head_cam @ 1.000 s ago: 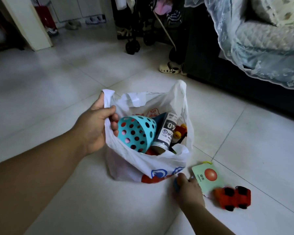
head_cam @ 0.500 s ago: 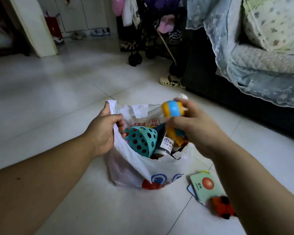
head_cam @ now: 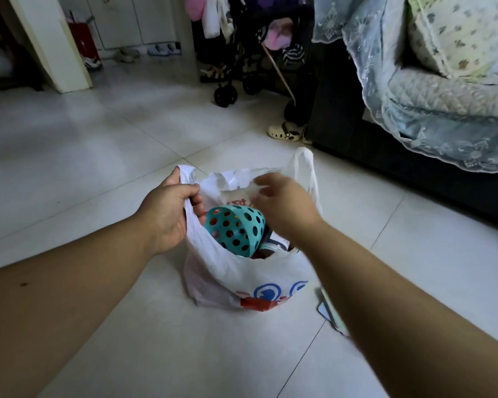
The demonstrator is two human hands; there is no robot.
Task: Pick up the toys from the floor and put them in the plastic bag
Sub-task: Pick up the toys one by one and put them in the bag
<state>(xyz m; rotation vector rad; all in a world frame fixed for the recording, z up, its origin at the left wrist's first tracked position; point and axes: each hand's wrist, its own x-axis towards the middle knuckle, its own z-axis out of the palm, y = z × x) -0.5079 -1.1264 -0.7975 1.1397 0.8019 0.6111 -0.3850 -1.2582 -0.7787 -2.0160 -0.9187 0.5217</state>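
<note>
Head view. Left hand [head_cam: 170, 216] grips the plastic bag [head_cam: 242, 277] by its left rim, lifting the mouth wide. Right hand [head_cam: 282, 208] hovers over the mouth, blurred, fingers loose; I see nothing in them. Teal perforated toy [head_cam: 236, 228] sits inside. Card [head_cam: 329, 313] lies on the floor beside the bag. Judgement: I'd hold the rim taut and release low.

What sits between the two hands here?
In the head view, the teal perforated plastic toy inside the white plastic bag lies between the left hand, which grips the bag's rim, and the blurred right hand above its mouth.
</note>
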